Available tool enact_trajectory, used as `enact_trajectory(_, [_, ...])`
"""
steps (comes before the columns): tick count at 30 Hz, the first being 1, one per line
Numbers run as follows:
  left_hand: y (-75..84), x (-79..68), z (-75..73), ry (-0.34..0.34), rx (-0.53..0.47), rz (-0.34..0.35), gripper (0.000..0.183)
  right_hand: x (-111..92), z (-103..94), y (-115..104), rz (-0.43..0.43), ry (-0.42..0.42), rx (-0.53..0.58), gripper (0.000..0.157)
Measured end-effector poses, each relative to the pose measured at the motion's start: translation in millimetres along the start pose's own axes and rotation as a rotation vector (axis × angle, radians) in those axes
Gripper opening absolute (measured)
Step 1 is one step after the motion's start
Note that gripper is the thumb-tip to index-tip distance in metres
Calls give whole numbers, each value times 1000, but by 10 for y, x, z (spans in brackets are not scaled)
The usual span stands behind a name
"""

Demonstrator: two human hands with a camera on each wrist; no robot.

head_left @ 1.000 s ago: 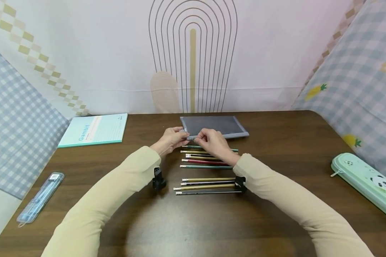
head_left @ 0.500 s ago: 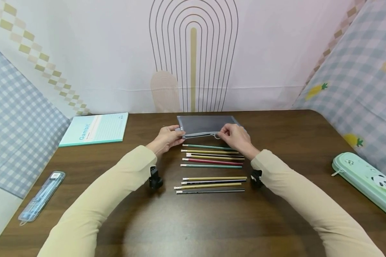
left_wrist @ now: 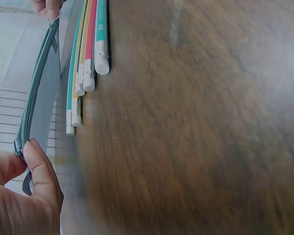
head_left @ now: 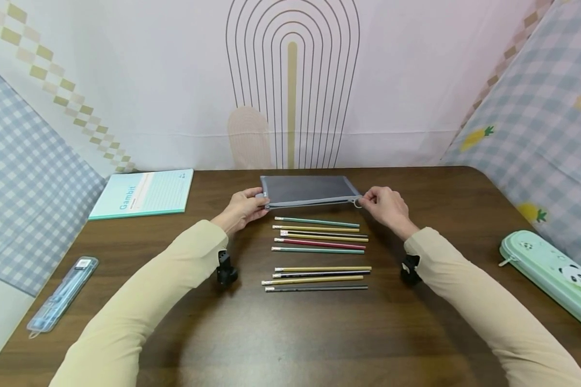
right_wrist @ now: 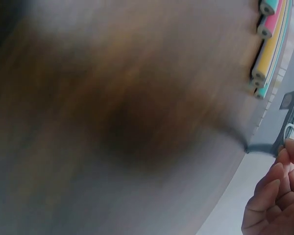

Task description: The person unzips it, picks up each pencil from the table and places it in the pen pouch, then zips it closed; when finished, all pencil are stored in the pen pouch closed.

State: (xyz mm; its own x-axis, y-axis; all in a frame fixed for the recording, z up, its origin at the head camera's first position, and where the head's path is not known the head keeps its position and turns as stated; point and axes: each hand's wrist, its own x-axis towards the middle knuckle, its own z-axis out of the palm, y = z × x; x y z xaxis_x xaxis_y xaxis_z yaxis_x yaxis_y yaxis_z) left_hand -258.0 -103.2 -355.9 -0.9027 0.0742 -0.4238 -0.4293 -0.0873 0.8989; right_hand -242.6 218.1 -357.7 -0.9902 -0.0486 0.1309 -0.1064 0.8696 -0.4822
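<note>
Your left hand pinches the pouch by its near left corner; your right hand pinches the zip ring opposite. Pencils lie nearer you on the worktop.

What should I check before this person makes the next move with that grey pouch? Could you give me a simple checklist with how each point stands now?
1. Left hand steadying the pouch: ok, it pinches the left end of the zip edge.
2. Right hand on the zip ring: ok, pinched at the right end.
3. Pouch mouth spread wide: not ok, the edges lie close together.
4. Pouch empty inside: cannot tell.
5. Pencils apart from the pouch: ok, they lie on the table nearer the person.
6. Green pencil case away from both hands: ok, far right.
</note>
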Motion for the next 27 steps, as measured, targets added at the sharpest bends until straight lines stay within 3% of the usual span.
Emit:
enact_trajectory(17, [18,-10,-69,-1,14,5,57,-31,-147,151,22,-8,-9,20])
enact_trajectory(27, [14,6,-34,6,-7,-3,57,-51,-191,172,27,-18,-9,19])
